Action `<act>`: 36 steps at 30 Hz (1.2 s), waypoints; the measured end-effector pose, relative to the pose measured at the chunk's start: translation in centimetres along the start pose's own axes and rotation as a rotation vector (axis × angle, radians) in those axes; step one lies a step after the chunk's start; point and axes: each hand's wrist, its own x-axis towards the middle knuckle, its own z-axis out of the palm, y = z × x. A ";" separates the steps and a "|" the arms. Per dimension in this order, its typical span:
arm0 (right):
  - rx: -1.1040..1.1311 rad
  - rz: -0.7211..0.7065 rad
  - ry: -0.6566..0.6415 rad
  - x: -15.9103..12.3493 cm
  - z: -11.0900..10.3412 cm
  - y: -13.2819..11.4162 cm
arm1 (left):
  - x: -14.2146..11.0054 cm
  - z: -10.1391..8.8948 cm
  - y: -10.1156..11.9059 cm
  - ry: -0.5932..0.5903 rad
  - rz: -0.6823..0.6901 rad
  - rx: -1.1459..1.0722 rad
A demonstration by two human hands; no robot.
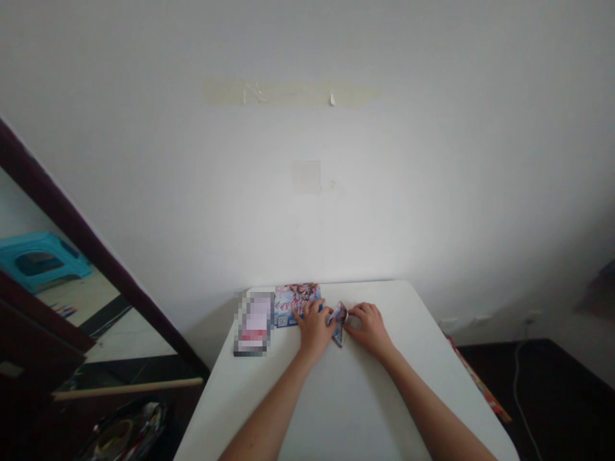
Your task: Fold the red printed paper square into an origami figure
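Observation:
A small piece of printed paper (339, 334), folded to a point at its near end, lies on the white table between my two hands. My left hand (314, 330) pinches its left side with the thumb and a finger, while the other fingers are bent over the near right corner of a colourful printed flyer (291, 298). From the other side, my right hand (369, 326) grips the folded paper's right edge with thumb and fingertips curled. The fingertips are partly hidden.
Left of the flyer lies a pixelated phone-like object (255, 323). The white table (336, 410) stands against a wall (432, 160). A dark-framed mirror (120, 269) leans at the left, above a bag of litter (125, 429). A cable (516, 378) hangs at the right.

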 end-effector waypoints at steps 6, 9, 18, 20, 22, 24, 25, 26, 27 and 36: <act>0.025 0.003 0.006 0.3 0.5 0.6 | 0.0 -0.3 -0.9 -0.105 0.041 0.020; 0.032 0.000 0.003 0.4 0.7 0.8 | 0.0 -0.6 -1.4 -0.186 0.085 0.037; 0.085 -0.014 0.001 0.6 1.0 1.8 | 0.2 -0.5 -1.7 -0.247 0.097 0.046; 0.114 -0.034 -0.014 0.9 0.8 2.4 | 0.2 -0.5 -1.8 -0.244 0.100 0.041; 0.151 -0.064 -0.035 1.1 0.6 3.0 | 0.2 -0.5 -1.8 -0.244 0.103 0.038; 0.185 -0.080 -0.034 1.2 0.4 3.4 | 0.2 -0.5 -1.8 -0.248 0.101 0.041; 0.195 -0.085 -0.030 1.3 0.4 3.5 | 0.2 -0.6 -1.8 -0.253 0.099 0.043; 0.200 -0.087 -0.022 1.3 0.4 3.5 | 0.2 -0.6 -1.7 -0.258 0.098 0.044; 0.199 -0.088 -0.015 1.2 0.4 3.5 | 0.2 -0.7 -1.7 -0.264 0.098 0.044; 0.147 -0.073 0.046 0.7 0.4 2.2 | 0.2 -0.6 -1.8 -0.242 0.101 0.025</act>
